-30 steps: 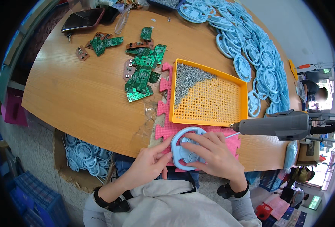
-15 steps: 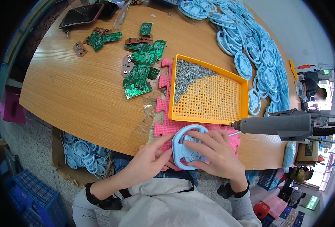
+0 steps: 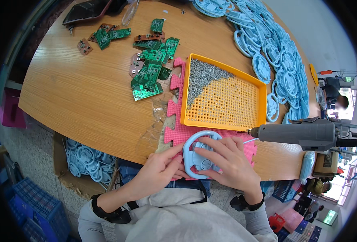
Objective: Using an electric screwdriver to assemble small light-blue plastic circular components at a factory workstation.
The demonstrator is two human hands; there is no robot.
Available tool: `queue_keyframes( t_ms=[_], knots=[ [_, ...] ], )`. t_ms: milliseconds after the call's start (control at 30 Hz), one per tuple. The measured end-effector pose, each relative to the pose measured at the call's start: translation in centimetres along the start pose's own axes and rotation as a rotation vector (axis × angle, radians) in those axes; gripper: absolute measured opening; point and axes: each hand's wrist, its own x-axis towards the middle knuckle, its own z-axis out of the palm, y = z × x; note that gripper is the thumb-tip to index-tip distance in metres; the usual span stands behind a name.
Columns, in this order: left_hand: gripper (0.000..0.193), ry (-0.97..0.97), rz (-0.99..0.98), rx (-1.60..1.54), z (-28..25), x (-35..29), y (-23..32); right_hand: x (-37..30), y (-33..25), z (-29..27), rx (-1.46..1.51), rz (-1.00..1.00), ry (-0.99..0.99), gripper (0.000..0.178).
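Between my two hands is a light blue toy steering wheel point(image 3: 189, 164), at the near edge of the pink foam mat point(image 3: 181, 135). My right hand point(image 3: 231, 163) grips it from the right, with fingers spread over its hub and thumb at the lower rim. My left hand point(image 3: 164, 167) is closed against the left rim, its fingertips partly hidden behind the wheel. Just beyond stands a yellow screw tray point(image 3: 227, 105) with a heap of small silver screws point(image 3: 204, 76) in its far left part. A grey electric screwdriver point(image 3: 295, 135) points left, its tip by the tray's near right corner.
Green circuit boards point(image 3: 149, 74) lie left of the tray. Many blue steering wheel parts point(image 3: 283, 60) are piled along the right back. A cardboard box point(image 3: 61, 165) of blue parts stands on the floor at left, near blue crates point(image 3: 41, 209). A dark phone-like device point(image 3: 85, 12) lies far left.
The view has shifted slightly. Both hands keep their hold on the steering wheel, with only a very small shift of wheel and fingers.
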Motion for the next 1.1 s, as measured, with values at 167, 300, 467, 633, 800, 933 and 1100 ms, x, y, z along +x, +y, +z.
queue_keyframes(
  t_ms=[167, 300, 467, 633, 800, 933, 1100],
  knots=[
    [0.042, -0.008, 0.021, -0.013, -0.02, 0.07, -0.10, -0.16, -0.07, -0.18, -0.005, -0.002, -0.010, 0.061],
    [0.041, 0.005, 0.026, -0.006, 0.07, -0.04, 0.16, -0.28, -0.02, -0.29, 0.013, -0.003, -0.003, 0.060],
    [0.039, 0.005, 0.035, -0.009, 0.14, -0.02, 0.22, -0.27, 0.09, -0.11, 0.001, -0.008, -0.001, 0.060],
    [0.039, 0.009, 0.036, 0.004, 0.10, -0.05, 0.20, -0.21, -0.15, -0.22, -0.015, -0.008, -0.029, 0.061],
    [0.040, 0.017, 0.019, -0.002, 0.07, -0.09, 0.11, -0.11, 0.03, -0.02, -0.009, -0.003, -0.004, 0.062],
    [0.041, 0.012, 0.030, -0.004, 0.12, 0.12, -0.09, -0.14, 0.02, -0.35, -0.021, -0.037, -0.020, 0.057],
    [0.040, 0.018, 0.046, 0.008, 0.19, 0.18, -0.02, -0.16, 0.05, -0.32, -0.016, -0.038, -0.021, 0.056]
  ],
)
